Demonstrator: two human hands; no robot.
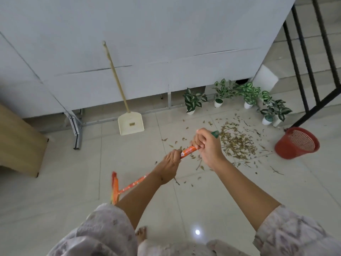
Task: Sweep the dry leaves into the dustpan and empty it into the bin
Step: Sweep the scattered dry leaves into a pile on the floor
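Both hands grip an orange patterned broom handle [190,150]. My right hand [207,145] holds it near the green top end; my left hand [170,164] holds it lower down. The broom head [114,187] rests on the floor at the lower left, near my sleeve. Dry leaves [238,143] lie heaped and scattered on the tiles to the right of my hands. A cream dustpan [131,124] with a long wooden handle leans against the wall, behind and left of the leaves. A red mesh bin [297,143] lies tilted at the far right.
Several small potted plants [248,97] in white pots line the wall base behind the leaves. A black railing [311,74] stands at the right. A wooden cabinet corner [20,143] juts in at the left. My bare foot [141,234] shows below.
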